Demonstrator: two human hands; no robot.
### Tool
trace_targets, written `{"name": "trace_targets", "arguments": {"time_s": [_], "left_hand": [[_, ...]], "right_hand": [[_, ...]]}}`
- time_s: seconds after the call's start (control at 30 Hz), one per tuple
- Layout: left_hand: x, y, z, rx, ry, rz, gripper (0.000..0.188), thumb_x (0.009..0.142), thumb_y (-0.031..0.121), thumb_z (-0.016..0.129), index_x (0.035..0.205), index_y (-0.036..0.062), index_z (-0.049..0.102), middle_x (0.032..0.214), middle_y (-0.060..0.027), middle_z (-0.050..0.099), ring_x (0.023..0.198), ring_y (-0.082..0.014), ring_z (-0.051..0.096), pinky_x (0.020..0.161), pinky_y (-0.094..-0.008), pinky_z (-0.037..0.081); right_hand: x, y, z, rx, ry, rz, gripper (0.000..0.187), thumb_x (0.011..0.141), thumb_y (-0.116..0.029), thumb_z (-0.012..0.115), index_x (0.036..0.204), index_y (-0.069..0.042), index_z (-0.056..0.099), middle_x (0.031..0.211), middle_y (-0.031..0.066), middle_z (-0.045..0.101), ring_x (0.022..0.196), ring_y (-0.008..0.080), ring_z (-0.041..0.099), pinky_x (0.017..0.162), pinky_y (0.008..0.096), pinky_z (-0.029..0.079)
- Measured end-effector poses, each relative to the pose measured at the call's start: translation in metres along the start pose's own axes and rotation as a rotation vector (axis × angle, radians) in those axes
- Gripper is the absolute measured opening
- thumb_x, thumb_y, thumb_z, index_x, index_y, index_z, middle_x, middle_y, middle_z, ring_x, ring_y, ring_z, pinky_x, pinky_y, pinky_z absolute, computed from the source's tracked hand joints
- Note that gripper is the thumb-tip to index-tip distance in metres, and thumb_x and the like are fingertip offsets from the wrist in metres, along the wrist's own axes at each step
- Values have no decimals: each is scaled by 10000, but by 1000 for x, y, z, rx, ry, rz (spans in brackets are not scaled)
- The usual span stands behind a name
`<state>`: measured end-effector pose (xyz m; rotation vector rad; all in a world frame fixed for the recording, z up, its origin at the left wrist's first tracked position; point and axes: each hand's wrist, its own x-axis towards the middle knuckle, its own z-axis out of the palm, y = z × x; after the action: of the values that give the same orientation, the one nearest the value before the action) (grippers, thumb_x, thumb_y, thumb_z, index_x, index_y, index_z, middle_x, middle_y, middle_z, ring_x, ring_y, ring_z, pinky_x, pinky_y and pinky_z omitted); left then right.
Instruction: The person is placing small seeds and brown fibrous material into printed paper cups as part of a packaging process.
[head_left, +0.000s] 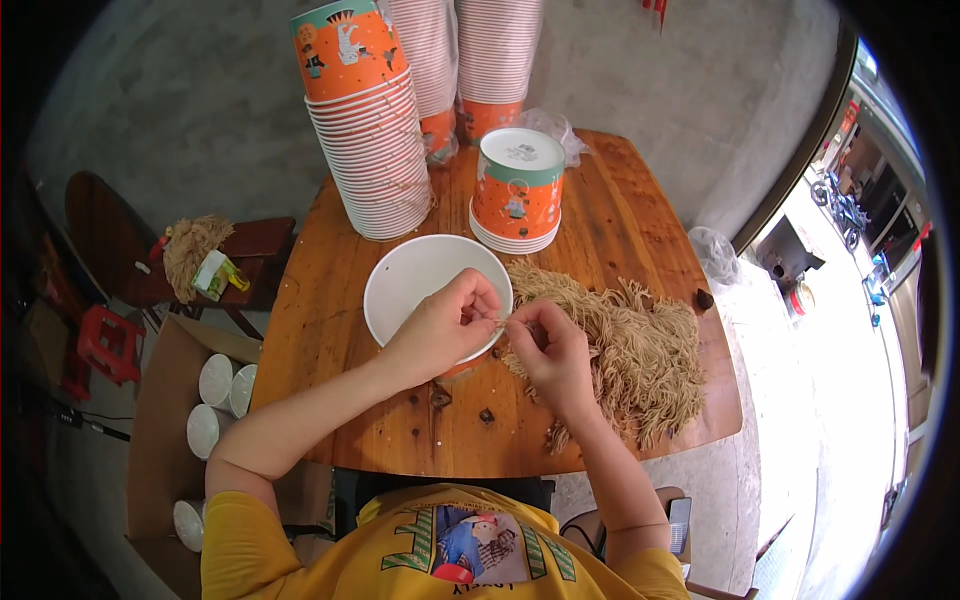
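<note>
My left hand [455, 320] is over the right side of a white open paper bucket [395, 265], its thumb and fingertips pinched together. Just right of the bucket's rim, my right hand [550, 352] pinches too, so the fingertips of both hands nearly meet. Whatever lies between them is a thin, pale bit too small to make out. Behind and beside my right hand spreads a heap of wavy beige strands [650, 360], like dried noodles or yarn. Beyond the bucket, an orange and green paper bucket [518, 195] stands upside down on other white rims.
A tall, leaning stack of upturned buckets [365, 150] rises at the back left of the wooden table [330, 400]. Behind it stand bagged stacks [500, 50]. Left on the floor, a cardboard box [165, 400] holds several white tubs. More strands [195, 250] lie on a bench.
</note>
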<state>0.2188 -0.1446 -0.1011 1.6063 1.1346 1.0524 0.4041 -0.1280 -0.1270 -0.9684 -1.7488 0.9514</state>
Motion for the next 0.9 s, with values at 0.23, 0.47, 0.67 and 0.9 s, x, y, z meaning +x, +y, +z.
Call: {"name": "trace_targets", "arguments": {"time_s": [0.23,0.47,0.67,0.9], "left_hand": [[3,-1,0,-100,-19,-64,157,916,2,602,1024,49,499,935,-8,558,869,-74,543,817,-233,463],[3,-1,1,-27,-7,-38,221,937,-4,585,1070,56,418,917,-24,568,863,-86,567,793,-245,466],[-2,-2,6,150,39,56,257,935,48,581,1064,43,359,885,-89,593,811,-167,613,735,-305,505],[-3,6,7,194,35,97,242,936,47,568,1038,52,348,869,-81,567,799,-164,604,721,-313,504]], "right_hand": [[-2,-6,0,-231,85,-206,104,871,-109,684,942,-63,624,851,43,600,613,170,593,565,294,505],[3,-6,-8,-628,75,-541,156,796,-83,721,926,-95,636,790,52,546,636,244,595,563,344,517],[19,-9,-9,-525,-35,-498,149,786,-73,706,910,-77,626,727,24,513,605,193,575,557,335,489],[38,-17,-36,396,-501,587,159,892,-222,639,881,-64,649,684,-74,442,556,19,376,493,183,302]]}}
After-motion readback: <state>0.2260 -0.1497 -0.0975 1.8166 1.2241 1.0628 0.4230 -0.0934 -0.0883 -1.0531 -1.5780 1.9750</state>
